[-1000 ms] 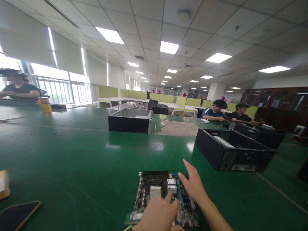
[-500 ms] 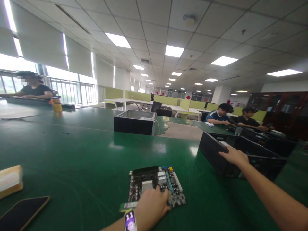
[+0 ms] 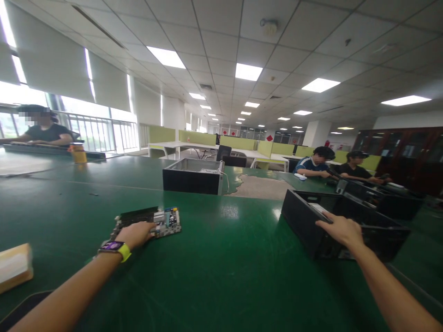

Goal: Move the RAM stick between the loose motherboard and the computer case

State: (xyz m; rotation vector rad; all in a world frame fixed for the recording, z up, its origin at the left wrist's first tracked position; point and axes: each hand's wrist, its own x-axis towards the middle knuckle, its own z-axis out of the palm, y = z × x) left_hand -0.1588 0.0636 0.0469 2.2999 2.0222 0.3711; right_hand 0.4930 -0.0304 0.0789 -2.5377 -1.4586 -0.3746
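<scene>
At left centre a computer motherboard lies on the green table. My left hand, with a watch on its wrist, reaches over the board and grips it; the hand hides part of the board and some of the fingertips. To the right, an open black computer case rests on the table with its hollow inside facing up. My right hand is closed over the case's near wall, the thumb outside and the other fingers over the rim.
Another computer case stands at the back of the green table. A yellowish block lies at left, near a dark phone partly under my forearm. An amber jar is far left. Several people sit at the table's far sides.
My left hand has moved the motherboard left and farther away across the table. My right hand stays on the case, which has barely shifted. My left forearm now covers much of the phone.
</scene>
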